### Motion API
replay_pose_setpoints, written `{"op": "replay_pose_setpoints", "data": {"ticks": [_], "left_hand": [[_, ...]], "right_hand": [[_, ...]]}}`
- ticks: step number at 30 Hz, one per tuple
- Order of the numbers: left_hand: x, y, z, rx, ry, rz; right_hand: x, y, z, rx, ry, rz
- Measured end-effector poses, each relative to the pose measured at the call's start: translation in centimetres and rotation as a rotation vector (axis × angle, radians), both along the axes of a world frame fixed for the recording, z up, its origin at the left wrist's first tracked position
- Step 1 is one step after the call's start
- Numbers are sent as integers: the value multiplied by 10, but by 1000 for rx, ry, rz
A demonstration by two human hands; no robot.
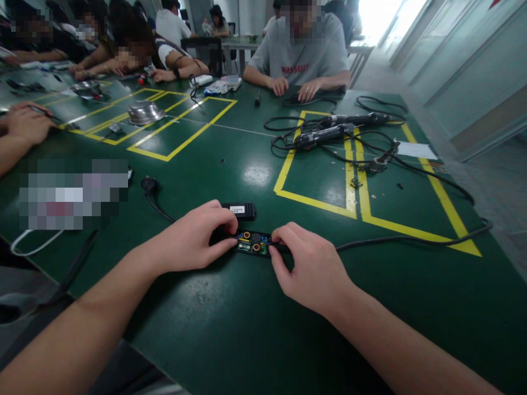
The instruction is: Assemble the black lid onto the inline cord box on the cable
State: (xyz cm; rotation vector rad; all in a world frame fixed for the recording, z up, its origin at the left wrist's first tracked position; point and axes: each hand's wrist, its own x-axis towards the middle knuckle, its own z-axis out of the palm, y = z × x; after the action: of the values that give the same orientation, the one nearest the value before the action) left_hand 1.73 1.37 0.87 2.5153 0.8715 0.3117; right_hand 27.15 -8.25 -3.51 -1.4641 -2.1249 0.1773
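On the green table lies an opened black power adapter housing (254, 242), its circuit board with copper coils facing up. My left hand (206, 233) pinches its left end between thumb and fingers. At the opposite end, my right hand (302, 258) closes its thumb and fingertips on the housing where a black cable (382, 240) comes out to the right. Just behind the housing rests a black cover (242, 211) with a white label. A cord with a black plug (150, 185) runs out from beside my left hand.
Two black electric screwdrivers (325, 136) with tangled cables lie at the back right among yellow tape lines. A metal bowl (145, 113) stands at the back left. Opposite me sits a person in a grey shirt (300, 55); other people line the far left side.
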Motion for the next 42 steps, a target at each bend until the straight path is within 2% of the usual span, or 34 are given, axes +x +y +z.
{"op": "replay_pose_setpoints", "data": {"ticks": [3,9,13,20,31,37,40,42], "left_hand": [[1,-1,-1,5,4,1],[2,-2,-5,-8,-6,7],[2,-2,1,-4,-63,-8],[0,-2,7,-46,-81,-32],[-3,1,7,-17,-81,-51],[-1,7,-11,111,-86,72],[1,13,-20,105,-75,141],[1,15,-21,99,-83,172]], "right_hand": [[0,-1,0,-33,18,-15],[1,-2,-3,49,50,-20],[0,-3,-3,88,101,-35],[2,-2,1,49,179,-2],[4,2,1,21,109,19],[4,4,-2,75,87,7],[3,4,-3,87,114,-2],[3,3,-3,97,148,-11]]}}
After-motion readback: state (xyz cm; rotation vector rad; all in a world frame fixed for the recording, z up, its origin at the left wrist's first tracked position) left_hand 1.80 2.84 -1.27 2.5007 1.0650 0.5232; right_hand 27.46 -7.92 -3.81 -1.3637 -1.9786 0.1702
